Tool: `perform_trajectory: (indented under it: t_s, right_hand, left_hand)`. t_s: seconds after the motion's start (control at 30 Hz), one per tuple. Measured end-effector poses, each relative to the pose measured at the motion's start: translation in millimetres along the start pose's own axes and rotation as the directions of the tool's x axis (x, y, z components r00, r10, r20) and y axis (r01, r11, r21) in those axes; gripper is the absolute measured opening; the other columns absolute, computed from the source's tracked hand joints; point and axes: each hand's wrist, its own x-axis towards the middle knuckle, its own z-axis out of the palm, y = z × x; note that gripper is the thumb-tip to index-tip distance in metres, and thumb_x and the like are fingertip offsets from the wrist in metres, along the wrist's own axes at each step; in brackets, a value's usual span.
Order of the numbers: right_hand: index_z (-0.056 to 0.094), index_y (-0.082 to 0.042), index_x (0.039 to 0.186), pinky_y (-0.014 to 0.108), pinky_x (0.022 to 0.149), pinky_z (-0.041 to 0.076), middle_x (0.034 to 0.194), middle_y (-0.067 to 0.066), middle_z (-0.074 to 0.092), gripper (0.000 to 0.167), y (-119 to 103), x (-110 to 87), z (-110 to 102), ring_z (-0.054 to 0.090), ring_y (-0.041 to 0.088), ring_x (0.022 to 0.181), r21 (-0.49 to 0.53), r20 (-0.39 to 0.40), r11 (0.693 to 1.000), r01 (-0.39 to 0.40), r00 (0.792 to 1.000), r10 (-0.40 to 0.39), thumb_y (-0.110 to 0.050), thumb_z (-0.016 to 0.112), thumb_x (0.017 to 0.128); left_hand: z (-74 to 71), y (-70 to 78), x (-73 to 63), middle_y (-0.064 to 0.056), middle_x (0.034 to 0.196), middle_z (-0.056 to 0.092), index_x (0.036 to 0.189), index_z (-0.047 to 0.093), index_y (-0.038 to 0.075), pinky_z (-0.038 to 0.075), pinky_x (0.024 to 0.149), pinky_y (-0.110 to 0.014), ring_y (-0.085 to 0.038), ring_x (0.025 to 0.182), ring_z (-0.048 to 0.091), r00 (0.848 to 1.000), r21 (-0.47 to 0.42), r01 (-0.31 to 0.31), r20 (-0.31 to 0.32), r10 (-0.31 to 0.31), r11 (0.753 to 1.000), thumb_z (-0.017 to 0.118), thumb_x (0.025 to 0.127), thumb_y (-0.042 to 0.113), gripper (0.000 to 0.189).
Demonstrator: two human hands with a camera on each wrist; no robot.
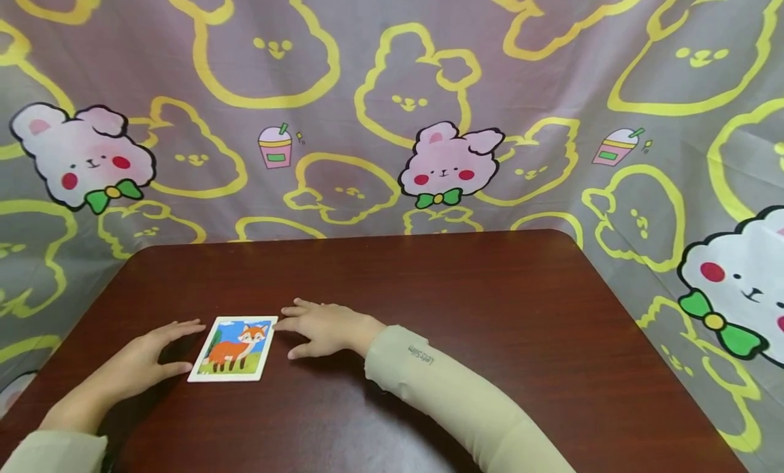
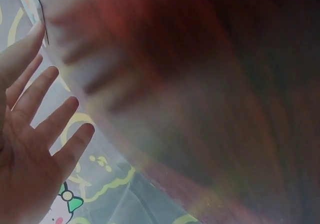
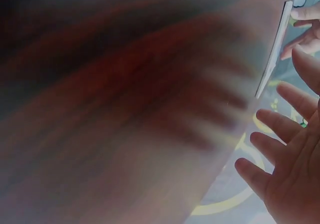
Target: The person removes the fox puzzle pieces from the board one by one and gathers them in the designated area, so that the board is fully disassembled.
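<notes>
A rectangular picture with a white border (image 1: 235,349), showing an orange fox on grass under a blue sky, lies flat on the dark wooden table (image 1: 392,282), left of its middle. My left hand (image 1: 143,357) is at its left side, thumb and fingers spread, fingertips right by the border. From the other side my right hand (image 1: 327,330) reaches in, its fingers extended and one fingertip at the right border. Seen from the right wrist, the picture (image 3: 274,52) appears edge-on as a thin white slab. In the left wrist view the fingers of the left hand (image 2: 40,134) are straight and apart.
A grey curtain (image 1: 343,133) printed with yellow outlines, white bunnies and pink cups hangs behind the table and along both sides. The table's far edge runs close to the curtain. Light sleeves (image 1: 459,391) cover both forearms.
</notes>
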Motion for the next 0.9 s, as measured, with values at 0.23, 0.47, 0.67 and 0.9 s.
perform_trajectory:
  t_s: [0.23,0.47,0.67,0.9]
  right_hand:
    - [0.034,-0.041,0.153,0.048,0.120,0.028,0.166,-0.008,0.021,0.059,-8,7.4,2,0.011,0.018,0.156,0.002,0.057,1.000,-0.004,0.998,0.004,-0.053,0.053,0.098]
    - [0.034,-0.045,0.152,0.050,0.120,0.026,0.167,-0.010,0.017,0.058,-9,9.3,3,0.009,0.018,0.156,-0.008,0.074,1.000,-0.027,0.997,0.028,-0.054,0.053,0.098]
    - [0.038,-0.044,0.150,0.051,0.120,0.027,0.167,-0.010,0.018,0.056,-5,7.6,3,0.010,0.020,0.156,0.028,0.065,0.999,-0.035,0.997,0.033,-0.054,0.054,0.097]
    - [0.044,-0.038,0.148,0.053,0.118,0.031,0.166,-0.008,0.022,0.056,0,5.9,3,0.013,0.022,0.156,0.067,0.043,0.997,-0.038,0.998,0.035,-0.052,0.059,0.095]
  left_hand:
    - [2.8,2.4,1.1,-0.031,0.141,0.051,0.136,0.056,0.002,0.040,0.093,-0.069,-0.056,0.127,0.044,1.000,-0.021,-0.022,0.000,0.022,1.000,0.082,0.076,0.018,0.067]
    - [4.1,5.3,0.8,-0.029,0.142,0.052,0.133,0.060,0.004,0.039,0.094,-0.069,-0.058,0.129,0.043,0.998,-0.064,-0.057,0.005,0.057,0.996,0.081,0.077,0.015,0.060]
    - [3.7,10.1,3.7,-0.029,0.142,0.052,0.135,0.059,0.004,0.038,0.095,-0.070,-0.060,0.129,0.040,0.999,-0.076,-0.038,0.029,0.040,0.996,0.082,0.077,0.018,0.064]
    - [3.7,18.5,10.7,-0.029,0.144,0.050,0.137,0.058,0.003,0.035,0.096,-0.073,-0.063,0.131,0.035,0.997,-0.086,-0.011,0.071,0.017,0.996,0.082,0.077,0.022,0.068]
